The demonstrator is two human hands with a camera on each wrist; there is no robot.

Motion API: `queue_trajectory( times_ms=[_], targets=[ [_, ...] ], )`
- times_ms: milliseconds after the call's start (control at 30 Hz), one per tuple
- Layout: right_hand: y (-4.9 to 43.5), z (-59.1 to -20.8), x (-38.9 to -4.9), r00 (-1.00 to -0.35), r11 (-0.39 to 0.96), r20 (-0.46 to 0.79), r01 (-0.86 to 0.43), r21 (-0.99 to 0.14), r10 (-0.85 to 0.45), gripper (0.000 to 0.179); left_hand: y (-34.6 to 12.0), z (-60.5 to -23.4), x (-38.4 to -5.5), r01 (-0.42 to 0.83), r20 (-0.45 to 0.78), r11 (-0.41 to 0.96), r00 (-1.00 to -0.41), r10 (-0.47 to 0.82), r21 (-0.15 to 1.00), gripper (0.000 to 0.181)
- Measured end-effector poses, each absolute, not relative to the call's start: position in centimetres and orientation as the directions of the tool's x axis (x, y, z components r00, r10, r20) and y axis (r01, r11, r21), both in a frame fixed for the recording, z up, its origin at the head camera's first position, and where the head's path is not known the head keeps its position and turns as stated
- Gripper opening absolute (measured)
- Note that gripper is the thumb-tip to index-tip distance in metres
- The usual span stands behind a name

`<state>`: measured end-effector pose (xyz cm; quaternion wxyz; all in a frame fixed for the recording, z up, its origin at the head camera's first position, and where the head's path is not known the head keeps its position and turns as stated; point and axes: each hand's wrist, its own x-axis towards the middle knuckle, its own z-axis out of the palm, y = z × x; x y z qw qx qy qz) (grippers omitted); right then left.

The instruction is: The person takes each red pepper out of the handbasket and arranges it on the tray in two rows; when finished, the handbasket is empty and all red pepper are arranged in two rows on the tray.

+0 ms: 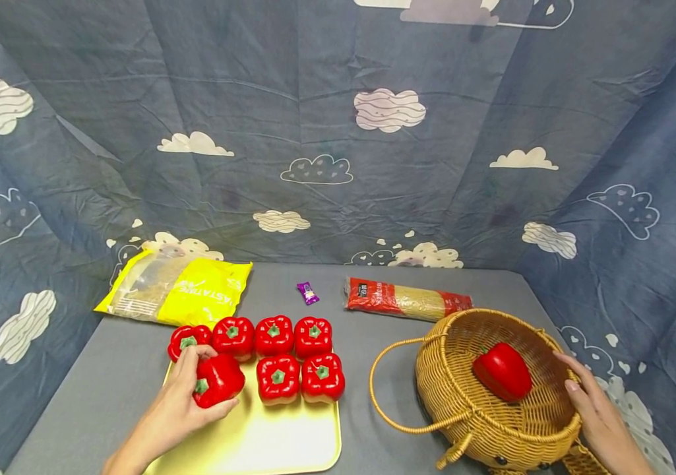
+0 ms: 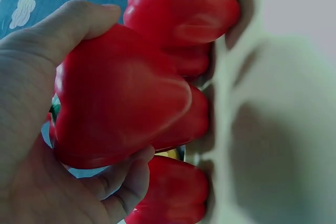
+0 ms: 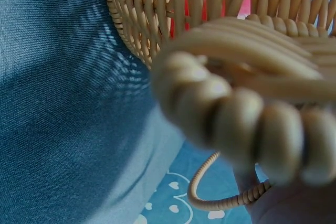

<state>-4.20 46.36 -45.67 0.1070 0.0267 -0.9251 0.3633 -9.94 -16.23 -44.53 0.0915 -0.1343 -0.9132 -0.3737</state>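
My left hand (image 1: pixel 186 392) grips a red bell pepper (image 1: pixel 223 380), thumb on one side and fingers on the other, over the yellow tray (image 1: pixel 290 441). In the left wrist view this pepper (image 2: pixel 118 98) lies sideways in the hand, its green stem toward the palm. Several more bell peppers (image 1: pixel 274 336) stand in two rows on the tray's far part. At the right, my right hand (image 1: pixel 601 412) holds the rim of a wicker basket (image 1: pixel 453 379), where one bell pepper (image 1: pixel 502 371) lies. The right wrist view shows the basket's weave (image 3: pixel 152 9); most of that hand is hidden.
A yellow pasta bag (image 1: pixel 195 290) lies at the back left, beside a small purple wrapped sweet (image 1: pixel 308 293). Behind the basket is a red-ended spaghetti packet (image 1: pixel 409 299). The basket's looped handle (image 1: pixel 376 379) sticks out toward the tray. Cloud-patterned cloth (image 1: pixel 326 105) encloses the table.
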Motion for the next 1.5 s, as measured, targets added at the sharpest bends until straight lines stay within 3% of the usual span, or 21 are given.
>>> queue_trajectory(
  times_ms=[567,867,1100,1500],
  targets=[
    [46.3,-45.7,-4.3,-0.967,0.74,0.255,-0.155,-0.655,0.023,0.049,-16.3,-45.3,-10.2,0.335,0.305,0.694,-0.937,0.173,0.637,0.067],
    [46.3,-45.6,-4.3,-0.972,0.74,0.235,-0.14,-0.657,0.026,0.049,-16.3,-45.7,-10.4,0.318,0.302,0.709,-0.941,0.154,0.629,0.076],
    [46.2,-45.7,-4.3,-0.971,0.749,0.237,-0.136,-0.648,0.029,0.049,-15.9,-46.6,-10.7,0.385,0.363,0.73,-0.91,0.199,0.565,0.072],
    [46.3,-45.7,-4.3,-0.971,0.754,0.235,-0.128,-0.644,0.036,0.049,-15.8,-46.7,-10.6,0.346,0.331,0.717,-0.928,0.168,0.606,0.071]
  ],
)
